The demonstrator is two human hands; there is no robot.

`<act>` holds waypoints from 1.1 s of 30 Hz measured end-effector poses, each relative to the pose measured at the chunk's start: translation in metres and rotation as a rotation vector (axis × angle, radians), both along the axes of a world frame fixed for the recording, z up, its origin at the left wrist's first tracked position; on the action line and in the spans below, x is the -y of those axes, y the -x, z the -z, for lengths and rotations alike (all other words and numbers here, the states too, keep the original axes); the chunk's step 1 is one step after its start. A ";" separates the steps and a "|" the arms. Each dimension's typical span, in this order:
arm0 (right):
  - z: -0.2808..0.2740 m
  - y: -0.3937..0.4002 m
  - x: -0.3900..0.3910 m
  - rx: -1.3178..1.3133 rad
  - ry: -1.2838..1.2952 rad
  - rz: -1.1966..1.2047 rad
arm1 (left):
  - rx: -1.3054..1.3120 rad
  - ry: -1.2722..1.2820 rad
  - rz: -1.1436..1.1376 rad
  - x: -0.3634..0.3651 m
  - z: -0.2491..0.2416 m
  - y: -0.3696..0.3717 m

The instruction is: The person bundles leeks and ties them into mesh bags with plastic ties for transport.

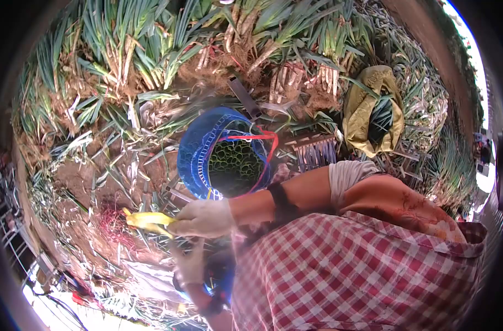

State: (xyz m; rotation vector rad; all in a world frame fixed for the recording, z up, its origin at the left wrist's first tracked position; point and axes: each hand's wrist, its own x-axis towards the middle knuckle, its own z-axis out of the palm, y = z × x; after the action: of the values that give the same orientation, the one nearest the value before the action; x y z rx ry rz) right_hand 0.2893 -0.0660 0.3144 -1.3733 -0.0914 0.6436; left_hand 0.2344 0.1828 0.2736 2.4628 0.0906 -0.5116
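Clearly, the yellow band (146, 219) sits at about 8 o'clock, pinched in the right hand (203, 218) whose fingers are clamped on it; the left hand (189, 265) just below has fingers curled, grip unclear. Best to keep it taut and work low, since the blue basket (199, 149) crowds 12 o'clock and onions (124, 49) rim the ground beyond.

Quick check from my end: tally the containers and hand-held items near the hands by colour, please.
Blue round plastic mesh basket: 1
Yellow-olive crumpled cloth sack: 1
Yellow strip in the upper gloved hand: 1
Red bands across the basket's mouth: too tangled to count
Total counted: 3
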 end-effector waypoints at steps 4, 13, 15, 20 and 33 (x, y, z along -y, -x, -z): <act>-0.010 -0.002 -0.012 -0.030 0.029 -0.021 | -0.262 0.391 -0.236 0.072 -0.011 0.038; 0.078 0.001 0.126 0.067 0.596 0.550 | -0.453 0.761 -0.571 0.095 0.059 -0.027; 0.143 0.011 0.178 -0.095 0.848 0.610 | -0.462 0.716 -0.590 0.089 0.061 -0.022; 0.219 0.054 0.198 -0.249 1.112 -0.151 | -0.647 1.428 -0.851 0.073 0.084 -0.014; 0.229 0.090 0.158 -0.376 1.035 0.166 | -0.588 1.537 -0.818 0.065 0.096 -0.013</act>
State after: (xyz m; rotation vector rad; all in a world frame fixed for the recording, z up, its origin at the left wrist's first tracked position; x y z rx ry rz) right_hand 0.1991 -0.2239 0.0854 -2.1750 0.7459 0.8377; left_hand 0.2472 0.1181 0.1779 0.6273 0.6280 -0.5620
